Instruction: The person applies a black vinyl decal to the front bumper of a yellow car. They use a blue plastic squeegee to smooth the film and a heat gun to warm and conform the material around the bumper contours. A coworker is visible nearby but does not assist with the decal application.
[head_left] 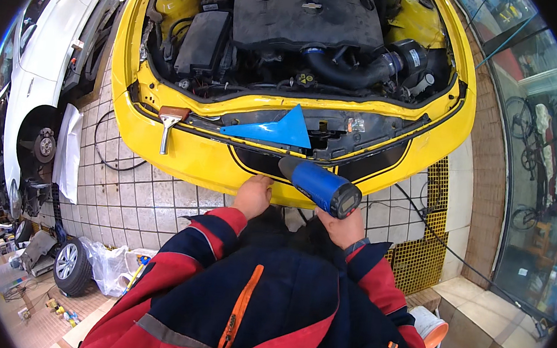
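My right hand (pixel 343 229) is wrapped round the grip of a blue heat gun (pixel 320 185). Its dark nozzle points up and left at the black stripe (pixel 259 162) on the front of a yellow car (pixel 193 166). Close to the stripe's lower edge, my left hand (pixel 253 197) rests against the bumper with its fingers curled together; whatever they may pinch is hidden. On the car's front panel, under the raised engine bay, lies a blue triangular plastic scraper (pixel 275 131). Left of it sits a squeegee with a brown head and metal handle (pixel 170 125).
Behind the panel is the exposed engine (pixel 309 11). A white car (pixel 58 42) with a wheel off stands at left, near a loose wheel (pixel 72 267) and clear plastic bag (pixel 111 265). A black cable (pixel 438 238) crosses the tiles and yellow floor grating (pixel 419 266) at right.
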Motion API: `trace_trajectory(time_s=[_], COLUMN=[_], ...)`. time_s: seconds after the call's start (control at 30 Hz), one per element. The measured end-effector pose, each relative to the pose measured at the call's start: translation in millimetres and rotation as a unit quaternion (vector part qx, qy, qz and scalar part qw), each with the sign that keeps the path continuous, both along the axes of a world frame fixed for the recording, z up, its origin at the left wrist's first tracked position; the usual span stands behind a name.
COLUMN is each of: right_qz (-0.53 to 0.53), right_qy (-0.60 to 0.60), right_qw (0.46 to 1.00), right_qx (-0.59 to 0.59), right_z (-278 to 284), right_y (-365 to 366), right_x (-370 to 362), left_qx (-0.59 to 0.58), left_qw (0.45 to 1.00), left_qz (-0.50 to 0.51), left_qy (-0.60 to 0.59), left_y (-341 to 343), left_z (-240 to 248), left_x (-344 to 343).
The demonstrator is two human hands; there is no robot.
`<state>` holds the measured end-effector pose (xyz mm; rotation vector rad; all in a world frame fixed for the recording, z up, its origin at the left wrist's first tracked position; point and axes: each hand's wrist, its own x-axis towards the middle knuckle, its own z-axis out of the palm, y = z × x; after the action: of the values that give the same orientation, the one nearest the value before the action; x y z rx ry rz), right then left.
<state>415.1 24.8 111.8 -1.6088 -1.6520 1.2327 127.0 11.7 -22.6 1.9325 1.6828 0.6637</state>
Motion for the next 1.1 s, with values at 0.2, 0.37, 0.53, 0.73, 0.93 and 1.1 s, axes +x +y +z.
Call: trace_trajectory(time_s=[0.2, 0.37, 0.53, 0.73, 0.93, 1.1], right_qz=[0.014, -0.047, -0.262, -0.426, -0.511, -0.576], right_qy=[-0.087, -0.027, 0.126, 0.018, -0.001, 0.105], right_qw=[0.993, 0.998, 0.954, 0.893, 0.859, 0.811], right_qx=[0.079, 0.044, -0.069, -0.144, -0.028, -0.01], right_z=[-16.9, -24.7, -39.1, -78.2, -120.7, -117.4], right_y=[-21.8, -42.1, -116.9, -218.6, -273.7, -287.4], right_x=[1.4, 22.0, 88.7, 153.4, 156.5, 136.2], left_qx=[-0.067, -0.124, -0.124, -0.319, -0.479, -0.539], left_qw=[0.998, 0.992, 0.988, 0.916, 0.8, 0.762], left_qz=[-0.004, 0.033, 0.075, 0.199, 0.237, 0.273], left_qy=[0.0, -0.002, 0.05, -0.139, -0.273, -0.232], left_y=[13.7, 38.5, 66.3, 87.1, 118.6, 141.0], left_z=[-3.1, 0.5, 8.6, 6.3, -4.2, -16.6], left_x=[-4.0, 0.6, 9.0, 12.6, 2.3, 1.3])
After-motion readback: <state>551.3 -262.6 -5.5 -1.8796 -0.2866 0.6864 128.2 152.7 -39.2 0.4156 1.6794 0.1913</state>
